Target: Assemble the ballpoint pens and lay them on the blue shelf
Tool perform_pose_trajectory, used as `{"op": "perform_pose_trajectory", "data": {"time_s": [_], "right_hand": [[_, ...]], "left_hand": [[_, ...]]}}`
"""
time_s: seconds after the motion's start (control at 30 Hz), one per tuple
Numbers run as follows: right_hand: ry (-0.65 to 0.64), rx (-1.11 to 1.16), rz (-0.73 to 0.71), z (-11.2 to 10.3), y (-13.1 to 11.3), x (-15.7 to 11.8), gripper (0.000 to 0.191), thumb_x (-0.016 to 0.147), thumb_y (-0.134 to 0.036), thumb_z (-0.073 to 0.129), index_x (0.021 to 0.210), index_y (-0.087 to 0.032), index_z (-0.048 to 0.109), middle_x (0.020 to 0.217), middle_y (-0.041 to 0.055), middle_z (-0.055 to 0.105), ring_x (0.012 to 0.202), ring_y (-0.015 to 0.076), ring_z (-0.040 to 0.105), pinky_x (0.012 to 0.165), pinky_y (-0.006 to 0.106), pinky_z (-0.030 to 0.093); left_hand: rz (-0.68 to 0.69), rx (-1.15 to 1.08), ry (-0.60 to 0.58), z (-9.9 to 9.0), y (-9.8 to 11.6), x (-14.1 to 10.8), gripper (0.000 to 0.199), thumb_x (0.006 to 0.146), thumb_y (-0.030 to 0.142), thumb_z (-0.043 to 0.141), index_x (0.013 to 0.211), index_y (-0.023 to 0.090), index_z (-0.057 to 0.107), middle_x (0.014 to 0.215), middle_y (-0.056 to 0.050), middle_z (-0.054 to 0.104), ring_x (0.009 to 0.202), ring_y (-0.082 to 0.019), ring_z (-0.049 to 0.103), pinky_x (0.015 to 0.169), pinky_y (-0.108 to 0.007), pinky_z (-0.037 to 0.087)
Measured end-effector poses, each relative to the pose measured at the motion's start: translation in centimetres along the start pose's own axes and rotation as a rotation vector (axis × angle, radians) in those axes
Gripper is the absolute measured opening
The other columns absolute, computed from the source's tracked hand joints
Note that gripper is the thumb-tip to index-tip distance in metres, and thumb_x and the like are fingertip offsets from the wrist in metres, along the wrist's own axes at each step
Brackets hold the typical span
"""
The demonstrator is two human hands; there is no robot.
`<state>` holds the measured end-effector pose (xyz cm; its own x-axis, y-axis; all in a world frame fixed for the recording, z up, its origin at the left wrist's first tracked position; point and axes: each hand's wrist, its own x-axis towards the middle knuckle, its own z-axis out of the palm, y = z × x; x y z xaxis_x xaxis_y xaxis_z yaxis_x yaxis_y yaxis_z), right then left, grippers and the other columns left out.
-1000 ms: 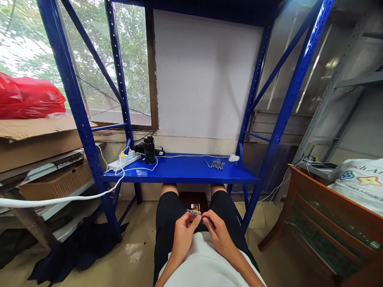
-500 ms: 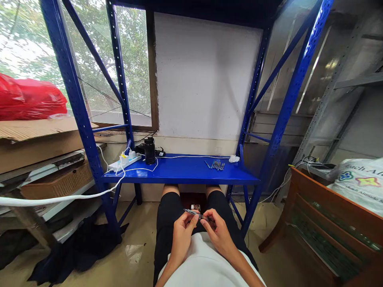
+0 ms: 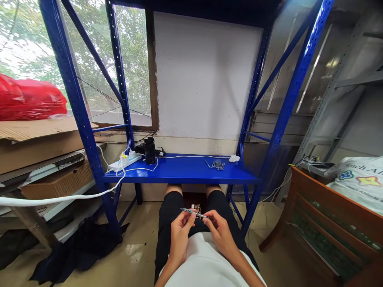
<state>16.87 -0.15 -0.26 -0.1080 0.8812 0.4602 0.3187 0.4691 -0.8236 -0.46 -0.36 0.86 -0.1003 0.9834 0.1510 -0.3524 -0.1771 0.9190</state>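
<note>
Above my lap, a slim grey pen (image 3: 199, 215) spans the gap between my two hands. Its left end pokes out past my left hand (image 3: 181, 231), whose thumb and fingers pinch it. My right hand (image 3: 220, 231) is closed on the pen's other end, which is mostly hidden by the fingers. On the blue shelf (image 3: 179, 169) ahead, several similar pens (image 3: 218, 165) lie side by side toward the right, with one at a slant apart from the row.
A black bottle (image 3: 149, 150) stands beside a white power strip (image 3: 125, 162) on the shelf's left. White crumpled tissue (image 3: 234, 158) lies at its right end. A white cable (image 3: 60, 200) crosses at left. A wooden chair (image 3: 299, 199) stands at right.
My hands have moved slightly apart, showing more of the pen between them. My left hand has shifted a little left. Things on the shelf have stayed put.
</note>
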Motion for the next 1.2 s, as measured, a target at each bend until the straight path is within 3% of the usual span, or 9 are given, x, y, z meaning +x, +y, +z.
{"op": "perform_pose_trajectory", "data": {"time_s": [0.13,0.27,0.53,0.8,1.0,1.2], "right_hand": [[-0.007,0.048,0.013,-0.09,-0.11,-0.13,0.046,0.111,-0.056,0.048,0.096,-0.019,0.071,0.076,0.0012,0.064,0.066,0.0157,0.055,0.062,0.027,0.043],[0.071,0.063,0.018,-0.04,-0.26,-0.23,0.040,0.101,-0.058,0.066,0.114,-0.020,0.069,0.089,0.0034,0.070,0.069,0.0168,0.059,0.062,0.027,0.046],[0.018,-0.017,-0.014,-0.45,0.31,-0.46,0.042,0.109,-0.052,0.054,0.084,-0.020,0.065,0.071,-0.0010,0.060,0.063,0.0145,0.051,0.062,0.027,0.037],[-0.050,0.012,-0.002,-0.36,0.58,-0.54,0.057,0.113,-0.052,0.042,0.072,-0.019,0.061,0.058,-0.0032,0.051,0.055,0.0125,0.045,0.059,0.027,0.031],[0.007,0.070,0.043,-0.24,0.44,-0.37,0.040,0.108,-0.055,0.055,0.092,-0.020,0.064,0.072,-0.0028,0.055,0.062,0.0135,0.047,0.059,0.027,0.033],[-0.007,0.041,0.011,-0.38,-0.23,-0.41,0.043,0.108,-0.054,0.054,0.086,-0.019,0.064,0.070,-0.0027,0.052,0.062,0.0135,0.045,0.060,0.027,0.032]], "left_hand": [[-0.012,-0.002,-0.010,0.11,0.27,-0.17,0.045,0.082,0.055,0.087,0.105,0.016,0.084,0.097,-0.008,0.078,0.088,-0.021,0.066,0.077,-0.028,0.051],[-0.019,-0.059,0.044,0.19,0.44,-0.12,0.049,0.080,0.057,0.089,0.106,0.016,0.084,0.097,-0.008,0.078,0.083,-0.019,0.065,0.076,-0.027,0.050],[-0.033,-0.102,0.048,0.32,0.78,-0.22,0.046,0.079,0.056,0.090,0.100,0.016,0.083,0.094,-0.007,0.076,0.081,-0.017,0.062,0.076,-0.027,0.049],[-0.042,-0.127,0.044,0.20,0.61,-0.10,0.043,0.080,0.052,0.090,0.101,0.015,0.082,0.095,-0.007,0.073,0.083,-0.017,0.060,0.077,-0.027,0.050],[-0.030,-0.154,0.071,0.14,0.62,-0.16,0.043,0.081,0.052,0.089,0.100,0.015,0.081,0.096,-0.006,0.071,0.082,-0.016,0.058,0.076,-0.026,0.049],[-0.046,-0.166,0.096,-0.01,0.65,-0.21,0.042,0.082,0.052,0.089,0.099,0.015,0.080,0.096,-0.005,0.069,0.083,-0.016,0.056,0.076,-0.025,0.048]]}}
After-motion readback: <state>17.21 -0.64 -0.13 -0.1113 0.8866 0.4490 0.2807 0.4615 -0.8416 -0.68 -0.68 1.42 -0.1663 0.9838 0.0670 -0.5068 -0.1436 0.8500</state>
